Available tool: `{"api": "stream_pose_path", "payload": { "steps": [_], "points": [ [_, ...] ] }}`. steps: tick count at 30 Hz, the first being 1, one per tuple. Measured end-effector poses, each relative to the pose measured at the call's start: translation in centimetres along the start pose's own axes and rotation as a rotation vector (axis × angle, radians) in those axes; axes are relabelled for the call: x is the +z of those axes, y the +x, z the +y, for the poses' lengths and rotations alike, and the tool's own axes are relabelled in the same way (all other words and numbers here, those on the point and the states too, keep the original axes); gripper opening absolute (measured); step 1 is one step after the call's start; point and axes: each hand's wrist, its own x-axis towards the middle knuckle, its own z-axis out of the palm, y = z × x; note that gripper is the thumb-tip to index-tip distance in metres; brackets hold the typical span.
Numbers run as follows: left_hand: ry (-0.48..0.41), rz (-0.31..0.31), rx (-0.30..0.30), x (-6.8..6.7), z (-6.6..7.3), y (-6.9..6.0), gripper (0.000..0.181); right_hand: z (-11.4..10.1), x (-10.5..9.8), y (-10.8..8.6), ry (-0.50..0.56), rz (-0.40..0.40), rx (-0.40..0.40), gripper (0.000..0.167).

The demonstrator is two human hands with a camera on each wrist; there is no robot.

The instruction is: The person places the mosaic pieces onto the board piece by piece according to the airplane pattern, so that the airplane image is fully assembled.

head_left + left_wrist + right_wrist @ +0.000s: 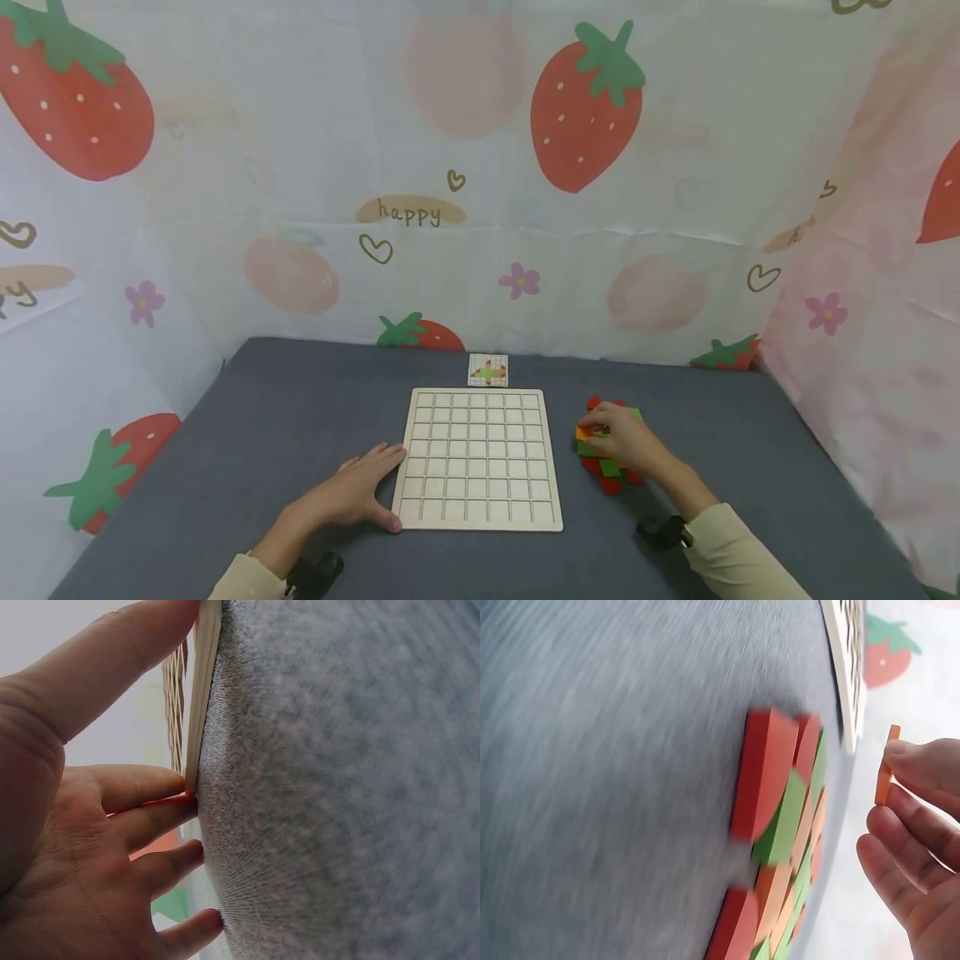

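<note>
A pale wooden board [477, 458] with a grid of square recesses lies flat on the grey table. Along its left edge, my left hand [348, 493] rests with spread fingers, the thumb by the near left corner. In the left wrist view, the thumb and fingertips touch the board's edge [201, 697]. To the right of the board, my right hand [632, 437] is over a cluster of small coloured pieces [611, 467]. Between thumb and fingers it pinches a thin orange piece [886, 769], raised off the table. Red, green and orange pieces [763, 776] lie below, some rounded.
A small picture card [488, 371] with a coloured pattern on a grid lies just behind the board. Strawberry-printed cloth [480, 167] hangs behind the table and at both sides. Each wrist wears a black device [663, 532].
</note>
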Motion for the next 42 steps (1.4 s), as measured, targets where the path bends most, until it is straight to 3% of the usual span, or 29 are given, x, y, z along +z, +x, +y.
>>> {"api": "stream_pose_path", "payload": {
  "steps": [7,15,30,42],
  "points": [
    [-0.017,-0.008,-0.011,0.0,0.1,-0.1,0.103,-1.1,1.3,0.9,0.054,-0.023,-0.071,0.023],
    [-0.021,0.001,-0.007,0.0,0.2,-0.2,0.102,-2.5,2.8,2.1,0.062,-0.073,-0.047,0.025],
    [-0.026,-0.003,-0.005,0.1,0.0,-0.2,0.102,-4.0,3.8,3.1,-0.023,-0.155,-0.088,0.021],
    [-0.012,0.005,0.008,0.0,0.0,-0.1,0.102,-4.1,4.0,3.3,-0.042,-0.168,-0.092,0.021]
  ]
}}
